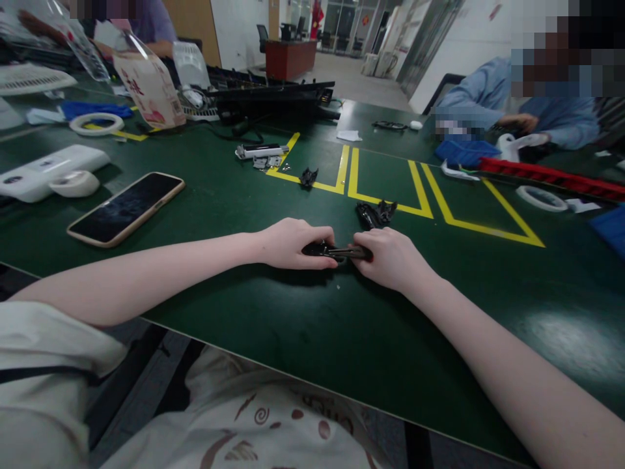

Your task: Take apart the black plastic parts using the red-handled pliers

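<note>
My left hand (297, 244) is closed on the glossy black end of a small black and metal piece (343, 252), low over the green table. My right hand (390, 257) grips the other end, its fingers curled round the darker part. A narrow metal strip shows between the two hands; the fingers cover the rest, so I cannot tell its exact kind. Just beyond my right hand lies a crumpled heap of shiny black parts (375, 213). A smaller black bit (308, 177) sits farther off, near several loose metal pieces (267, 161) and a white and dark bar (261, 151).
A phone (127, 208) and a white device (53, 170) lie to the left, with a tape roll (96, 124) and a bottle (149, 85) behind. Black housings (273, 101) stand at the back. At right, a person in blue sleeves (478, 91) sits behind a red strip (551, 177).
</note>
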A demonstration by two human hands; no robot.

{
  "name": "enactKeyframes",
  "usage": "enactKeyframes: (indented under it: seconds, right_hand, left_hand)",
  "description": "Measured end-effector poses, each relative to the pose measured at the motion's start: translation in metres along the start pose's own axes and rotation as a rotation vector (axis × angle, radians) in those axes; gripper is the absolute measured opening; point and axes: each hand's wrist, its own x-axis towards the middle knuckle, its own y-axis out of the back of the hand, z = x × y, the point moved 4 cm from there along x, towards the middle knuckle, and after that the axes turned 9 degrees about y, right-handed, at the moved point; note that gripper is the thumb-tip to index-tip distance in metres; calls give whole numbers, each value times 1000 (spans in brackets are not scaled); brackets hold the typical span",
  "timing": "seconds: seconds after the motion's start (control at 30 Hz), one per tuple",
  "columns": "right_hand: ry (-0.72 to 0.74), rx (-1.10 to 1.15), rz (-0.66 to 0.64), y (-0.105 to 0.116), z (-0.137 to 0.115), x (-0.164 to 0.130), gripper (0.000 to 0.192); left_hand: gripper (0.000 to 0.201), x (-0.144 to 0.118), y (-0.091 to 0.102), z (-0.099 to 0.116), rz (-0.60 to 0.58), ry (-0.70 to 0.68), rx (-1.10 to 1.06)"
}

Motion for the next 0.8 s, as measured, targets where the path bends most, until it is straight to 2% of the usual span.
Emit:
enactKeyframes:
  seconds: [0.17,0.47,0.63,0.8]
  right_hand:
    - [-44,28,17,-1,10,-5,12]
    - [-26,-8,66,-4,10,-6,13]
    - [4,-14,119,-4,10,-8,12]
    - [6,-19,117,-5,10,-8,10]
  left_hand:
    - [48,-3,2,-2,21,-23,-2]
    - [48,-3,0,2,35,-58,115]
    - [45,-6,0,11,85,-39,239]
    - [43,-9,-2,14,133,-56,351]
